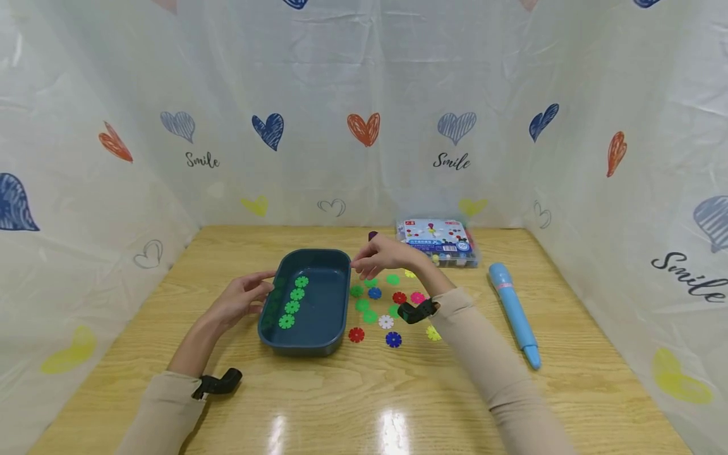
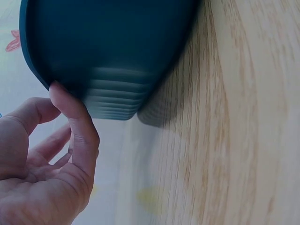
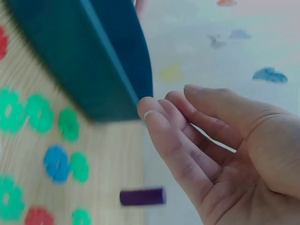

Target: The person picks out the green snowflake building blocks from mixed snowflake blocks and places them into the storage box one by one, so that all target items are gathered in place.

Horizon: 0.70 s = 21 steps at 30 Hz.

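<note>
A dark teal tray (image 1: 324, 347) stands on the table, with several green notched discs (image 1: 292, 307) in a row inside it. At its left side is my left hand (image 1: 246, 297); in the left wrist view a fingertip touches the rim (image 2: 35, 70), the fingers loosely bent. My right hand (image 1: 387, 254) hovers by the tray's far right corner, fingers bent and nothing between them; its fingertips (image 3: 146, 105) overlap the tray's end in the right wrist view. Right of the tray lie scattered discs, among them a blue one (image 1: 375, 293), a red one (image 1: 356, 335) and a white one (image 1: 386, 322).
A clear plastic box (image 1: 438, 243) with a printed label stands at the back right. Along the right side lies a light blue pen-shaped object (image 1: 514, 315). A dark purple cylinder (image 3: 143, 197) is just beyond my right hand. Heart-printed curtains enclose the wooden table (image 1: 318, 404).
</note>
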Tool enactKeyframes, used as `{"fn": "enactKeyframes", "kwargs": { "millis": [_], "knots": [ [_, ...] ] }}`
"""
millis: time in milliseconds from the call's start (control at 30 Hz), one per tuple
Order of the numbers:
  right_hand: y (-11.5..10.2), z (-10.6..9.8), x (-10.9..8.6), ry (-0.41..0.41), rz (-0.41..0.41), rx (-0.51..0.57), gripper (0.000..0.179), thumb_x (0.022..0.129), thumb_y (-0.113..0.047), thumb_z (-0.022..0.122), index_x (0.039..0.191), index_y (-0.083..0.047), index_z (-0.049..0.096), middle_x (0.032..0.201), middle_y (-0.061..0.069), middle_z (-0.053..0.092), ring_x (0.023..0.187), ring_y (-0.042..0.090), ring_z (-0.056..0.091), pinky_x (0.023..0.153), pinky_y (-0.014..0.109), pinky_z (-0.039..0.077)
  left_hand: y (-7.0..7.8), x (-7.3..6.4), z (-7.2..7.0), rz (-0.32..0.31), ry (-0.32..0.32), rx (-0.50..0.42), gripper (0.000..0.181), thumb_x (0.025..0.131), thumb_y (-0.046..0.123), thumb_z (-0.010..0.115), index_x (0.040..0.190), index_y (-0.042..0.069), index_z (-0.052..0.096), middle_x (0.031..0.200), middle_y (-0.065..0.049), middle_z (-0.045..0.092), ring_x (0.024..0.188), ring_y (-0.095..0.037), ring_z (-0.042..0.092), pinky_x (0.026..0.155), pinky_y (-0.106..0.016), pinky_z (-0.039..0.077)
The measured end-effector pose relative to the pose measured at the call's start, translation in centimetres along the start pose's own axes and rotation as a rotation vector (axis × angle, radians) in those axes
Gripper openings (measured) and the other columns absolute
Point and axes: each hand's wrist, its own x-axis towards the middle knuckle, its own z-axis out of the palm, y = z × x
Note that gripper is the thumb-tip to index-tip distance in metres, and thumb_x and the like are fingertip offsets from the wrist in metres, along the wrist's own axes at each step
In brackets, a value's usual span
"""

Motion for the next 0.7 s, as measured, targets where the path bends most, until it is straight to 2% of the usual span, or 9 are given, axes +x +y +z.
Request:
{"fn": "enactKeyframes", "kwargs": {
  "millis": [67,200,333,467,567,700],
  "knots": [
    [1.2,-0.4,-1.0,0.012,0.004,-0.014,0.029,0.100,-0.018,0.056,0.119,0.000,0.068,0.114,0.025,0.069,0.101,0.038,0.069,0.087,0.042,0.058,0.0,-0.1,0.0,-0.003,0.002,-0.004,0.055,0.101,0.026,0.056,0.150,0.007,0.038,0.095,0.003,0.057,0.078,-0.008,0.057,0.064,-0.022,0.053],
    [3.1,-0.8,-2.7,0.023,0.010,-0.030,0.030,0.100,-0.017,0.056,0.120,0.003,0.066,0.115,0.026,0.068,0.100,0.038,0.069,0.086,0.044,0.057,-0.1,-0.1,0.1,-0.004,0.006,-0.002,0.055,0.101,0.026,0.055,0.150,0.007,0.039,0.097,0.001,0.057,0.079,-0.008,0.057,0.064,-0.022,0.053],
    [4.6,-0.7,-4.0,-0.005,0.004,-0.084,0.032,0.099,-0.015,0.058,0.123,0.006,0.064,0.115,0.026,0.068,0.099,0.037,0.070,0.084,0.044,0.058,-0.1,-0.1,0.1,-0.009,0.012,0.000,0.054,0.101,0.025,0.054,0.150,0.007,0.039,0.098,0.001,0.057,0.080,-0.008,0.058,0.064,-0.022,0.053],
    [5.8,-0.3,-4.9,-0.026,-0.054,-0.206,0.031,0.097,-0.015,0.061,0.121,0.004,0.066,0.113,0.018,0.071,0.100,0.026,0.070,0.087,0.035,0.057,-0.2,-0.1,0.1,-0.018,0.013,-0.004,0.054,0.102,0.025,0.054,0.150,0.008,0.038,0.098,0.001,0.058,0.080,-0.008,0.058,0.065,-0.022,0.053],
    [6.5,0.0,-5.2,-0.003,-0.087,-0.284,0.028,0.095,-0.014,0.063,0.118,0.001,0.068,0.109,0.012,0.073,0.099,0.020,0.068,0.089,0.030,0.055,-0.1,-0.1,0.1,-0.018,0.011,-0.004,0.055,0.101,0.026,0.054,0.150,0.008,0.037,0.098,0.001,0.057,0.080,-0.008,0.058,0.065,-0.022,0.053],
    [7.1,0.4,-5.5,0.029,-0.073,-0.260,0.027,0.093,-0.012,0.064,0.116,0.002,0.069,0.102,0.011,0.074,0.093,0.024,0.070,0.080,0.033,0.058,-0.1,-0.2,0.0,-0.017,0.010,-0.004,0.057,0.101,0.028,0.056,0.150,0.008,0.037,0.099,0.001,0.057,0.080,-0.008,0.057,0.065,-0.022,0.053]
  ]
}}
